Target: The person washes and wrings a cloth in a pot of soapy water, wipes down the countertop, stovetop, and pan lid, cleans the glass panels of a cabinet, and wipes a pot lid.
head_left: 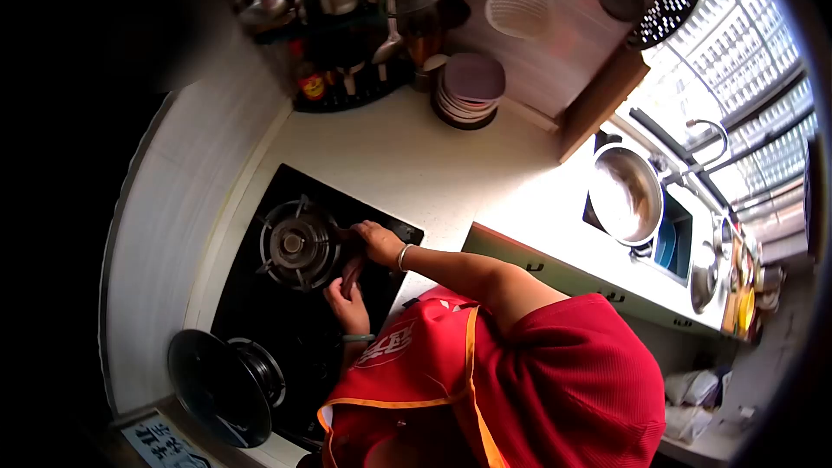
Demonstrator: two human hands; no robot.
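Both my hands are on a dark brownish cloth (352, 270), just beside the near burner (299, 244) on the black glass gas hob (247, 303). My right hand (379, 243), with a silver bangle at its wrist, grips the cloth's upper end. At the lower end, my left hand (348, 305), wearing a greenish bangle, pinches the cloth. Part of the cloth is hidden by the fingers. The burner carries a metal pan support with several prongs, and no pot stands on it.
A black wok (218, 388) leans by the second burner (260, 371). Stacked plates (472, 87) and a dark bottle rack (347, 78) stand at the back. A large steel pan (626, 193) sits by the sink (674, 238) on the right. A skimmer (520, 4) hangs above.
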